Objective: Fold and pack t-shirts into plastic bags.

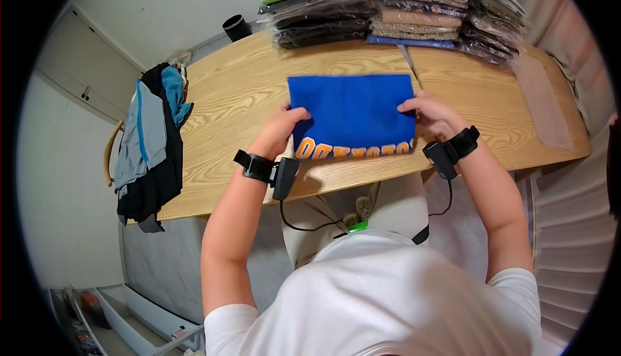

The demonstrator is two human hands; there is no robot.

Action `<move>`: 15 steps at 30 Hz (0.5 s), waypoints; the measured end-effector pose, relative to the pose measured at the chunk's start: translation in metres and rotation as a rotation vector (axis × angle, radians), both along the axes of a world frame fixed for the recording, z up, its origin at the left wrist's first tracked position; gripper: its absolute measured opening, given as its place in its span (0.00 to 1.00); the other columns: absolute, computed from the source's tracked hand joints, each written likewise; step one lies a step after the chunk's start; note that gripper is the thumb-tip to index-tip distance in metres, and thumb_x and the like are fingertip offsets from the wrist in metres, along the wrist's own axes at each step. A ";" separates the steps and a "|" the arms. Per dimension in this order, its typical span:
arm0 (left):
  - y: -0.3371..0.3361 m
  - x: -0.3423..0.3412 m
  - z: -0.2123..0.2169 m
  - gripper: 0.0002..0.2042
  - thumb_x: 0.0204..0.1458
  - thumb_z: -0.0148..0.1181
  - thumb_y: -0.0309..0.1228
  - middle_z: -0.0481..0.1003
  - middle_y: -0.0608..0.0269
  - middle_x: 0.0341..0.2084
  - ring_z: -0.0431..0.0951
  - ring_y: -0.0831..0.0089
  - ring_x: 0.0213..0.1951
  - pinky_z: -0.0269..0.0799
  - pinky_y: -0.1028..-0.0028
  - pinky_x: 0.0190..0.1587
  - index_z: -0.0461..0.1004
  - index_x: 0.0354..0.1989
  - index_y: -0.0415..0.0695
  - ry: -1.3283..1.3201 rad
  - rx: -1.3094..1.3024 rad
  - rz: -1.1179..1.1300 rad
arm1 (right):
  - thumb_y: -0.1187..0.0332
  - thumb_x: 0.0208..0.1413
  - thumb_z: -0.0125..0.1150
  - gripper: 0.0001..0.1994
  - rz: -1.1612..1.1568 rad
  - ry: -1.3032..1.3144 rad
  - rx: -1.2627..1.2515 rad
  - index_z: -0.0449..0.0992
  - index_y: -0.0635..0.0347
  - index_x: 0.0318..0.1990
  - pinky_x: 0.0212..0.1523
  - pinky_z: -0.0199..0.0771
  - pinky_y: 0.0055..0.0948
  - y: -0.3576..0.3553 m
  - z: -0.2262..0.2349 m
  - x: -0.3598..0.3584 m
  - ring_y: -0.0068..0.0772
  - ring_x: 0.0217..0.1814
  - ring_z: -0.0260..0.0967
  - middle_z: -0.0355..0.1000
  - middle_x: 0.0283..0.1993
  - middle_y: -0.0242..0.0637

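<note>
A blue garment [352, 107], folded into a flat rectangle, is held over the wooden table [226, 97] in front of me. Orange and white lettering runs along its near edge. My left hand [279, 128] grips its left edge, thumb on top and fingers underneath, mostly hidden. On the other side my right hand [435, 115] pinches the right edge the same way, thumb lying over the cloth. Each wrist wears a black strap with a small dark box and a cable.
Stacks of folded clothes in clear bags [323, 16] stand along the far side. Loose grey, black and teal clothes [152, 142] drape over the left table edge. A black bin [237, 28] is beyond the table. A pale pink strip [543, 104] lies at right, near the curtain [572, 207].
</note>
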State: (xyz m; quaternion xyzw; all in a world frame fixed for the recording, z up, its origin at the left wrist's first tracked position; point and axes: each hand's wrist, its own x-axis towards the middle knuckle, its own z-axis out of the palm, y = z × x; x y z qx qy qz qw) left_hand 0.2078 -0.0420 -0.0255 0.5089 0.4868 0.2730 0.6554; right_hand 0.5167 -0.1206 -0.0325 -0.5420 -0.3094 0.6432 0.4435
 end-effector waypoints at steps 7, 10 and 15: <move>-0.037 -0.027 0.020 0.21 0.36 0.52 0.09 0.68 0.64 0.41 0.68 0.67 0.46 0.60 0.71 0.53 0.73 0.40 0.44 0.256 1.128 -0.244 | 0.84 0.46 0.54 0.14 0.044 -0.311 0.585 0.75 0.65 0.43 0.47 0.66 0.25 -0.008 0.011 0.019 0.26 0.44 0.68 0.73 0.41 0.33; -0.063 -0.050 0.002 0.21 0.28 0.43 0.09 0.66 0.61 0.38 0.65 0.60 0.47 0.60 0.68 0.52 0.74 0.30 0.43 0.426 1.057 -0.441 | 0.86 0.39 0.44 0.12 0.154 -0.718 0.414 0.76 0.67 0.24 0.44 0.67 0.25 -0.036 -0.003 0.048 0.31 0.40 0.70 0.73 0.39 0.40; -0.083 -0.044 0.014 0.22 0.31 0.47 0.13 0.66 0.58 0.47 0.61 0.56 0.56 0.58 0.64 0.57 0.74 0.37 0.44 0.342 0.957 -0.456 | 0.85 0.33 0.44 0.19 0.063 -0.852 0.532 0.77 0.64 0.34 0.55 0.63 0.31 -0.075 0.009 0.003 0.41 0.53 0.66 0.70 0.48 0.46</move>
